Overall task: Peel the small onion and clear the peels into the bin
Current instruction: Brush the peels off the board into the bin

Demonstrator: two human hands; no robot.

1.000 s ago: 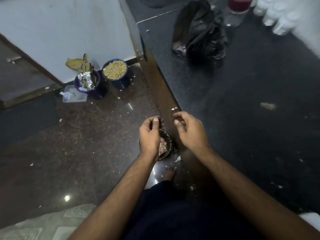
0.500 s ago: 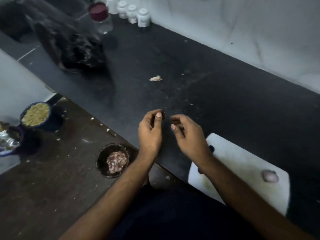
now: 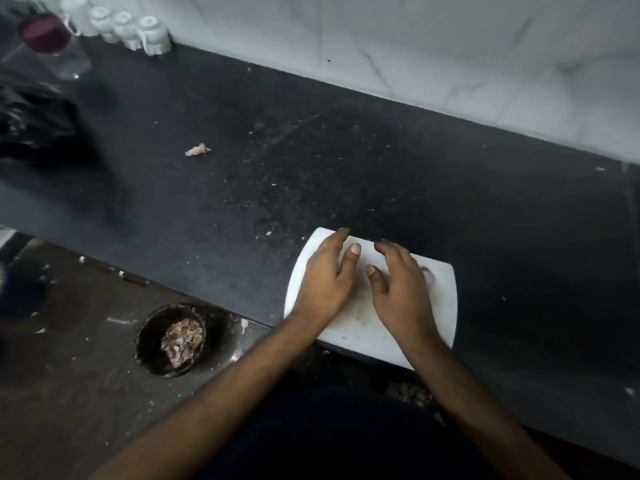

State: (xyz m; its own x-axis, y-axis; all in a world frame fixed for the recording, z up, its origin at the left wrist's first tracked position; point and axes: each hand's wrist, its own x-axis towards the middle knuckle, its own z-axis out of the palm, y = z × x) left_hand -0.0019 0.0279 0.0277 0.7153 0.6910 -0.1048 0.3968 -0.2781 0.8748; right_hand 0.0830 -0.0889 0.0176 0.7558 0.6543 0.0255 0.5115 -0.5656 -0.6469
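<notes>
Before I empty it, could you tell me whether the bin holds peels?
Yes: a clump of peels lies inside the bin.

One white rounded plastic cutting board (image 3: 441,308) at five o'clock; one small purple onion (image 3: 428,274) on it; one round dark bin (image 3: 147,344) at seven o'clock; four white ribbed containers (image 3: 152,34) at eleven; one pale peel scrap (image 3: 197,150); two hands.

The small onion (image 3: 428,274), pale purple, lies on the white cutting board (image 3: 440,306) near its far right edge, mostly hidden behind a hand. The dark round bin (image 3: 152,337) sits on the floor below the counter (image 3: 311,161), holding a heap of pinkish peels (image 3: 181,339).
</notes>
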